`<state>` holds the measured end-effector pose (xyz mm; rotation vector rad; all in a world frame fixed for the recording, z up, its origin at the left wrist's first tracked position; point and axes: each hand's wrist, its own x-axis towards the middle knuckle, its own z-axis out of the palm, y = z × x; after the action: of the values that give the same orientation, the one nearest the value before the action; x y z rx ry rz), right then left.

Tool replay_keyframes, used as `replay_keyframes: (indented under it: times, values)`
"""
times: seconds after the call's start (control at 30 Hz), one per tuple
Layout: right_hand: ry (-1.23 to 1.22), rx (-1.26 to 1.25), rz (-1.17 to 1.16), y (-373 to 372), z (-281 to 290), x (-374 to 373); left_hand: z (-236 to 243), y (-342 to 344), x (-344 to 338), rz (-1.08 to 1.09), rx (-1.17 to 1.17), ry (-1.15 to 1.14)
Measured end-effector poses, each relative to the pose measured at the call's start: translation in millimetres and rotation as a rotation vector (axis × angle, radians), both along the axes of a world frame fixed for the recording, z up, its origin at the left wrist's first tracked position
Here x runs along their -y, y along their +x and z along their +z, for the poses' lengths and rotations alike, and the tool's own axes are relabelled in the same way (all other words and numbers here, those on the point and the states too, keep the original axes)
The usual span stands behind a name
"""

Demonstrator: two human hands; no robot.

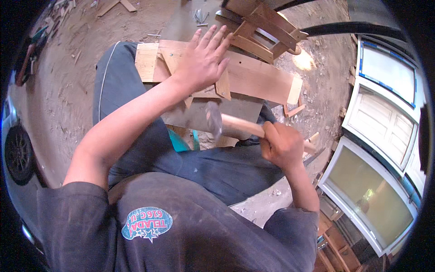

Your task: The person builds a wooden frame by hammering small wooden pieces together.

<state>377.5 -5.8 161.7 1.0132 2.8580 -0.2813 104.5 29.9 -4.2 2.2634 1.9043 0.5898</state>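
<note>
- Nearest to me is the right hand (282, 146), fingers curled tight around the pale wooden handle of a hammer (226, 122). The grey head is blurred, poised just above and in front of the lap, short of the boards.
- My worry here: the grip sits well back on the handle, so I judge a swing could wander off line, and the blur keeps me from telling exactly where the head points.
- Beyond it, the left hand (204, 61) lies flat on a stack of pale wooden boards (253, 75) that rests across the knees, fingers spread wide and pressing down, holding nothing.
- Those spread fingers lie close to where the hammer seems aimed; I'd say a glancing blow could catch them, or the top board could skid from under the palm, as only hand pressure pins it.
- I cannot see a nail under the palm.
- Just past the boards stands a small wooden frame (265, 27), touching or nearly touching the stack; a jolt might knock it.
- Farther off, loose nails (199, 17) lie on the dirt floor (63, 81), and white framed panels (385, 113) lean at the right.
</note>
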Motion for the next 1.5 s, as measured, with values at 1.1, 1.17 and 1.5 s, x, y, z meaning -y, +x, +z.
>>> replay_keyframes:
  times: [1.1,1.17,1.5]
  values:
    - [-0.097,-0.066,-0.162,21.6,-40.8,-7.5,1.6,2.6,-1.8,-0.015,0.001,0.003]
    - [-0.079,-0.025,-0.198,18.4,-35.1,-5.8,2.8,1.2,-2.1,-0.019,0.004,0.002]
    - [-0.095,-0.007,-0.267,20.7,-47.9,2.7,1.4,2.1,-3.3,-0.017,-0.005,0.007]
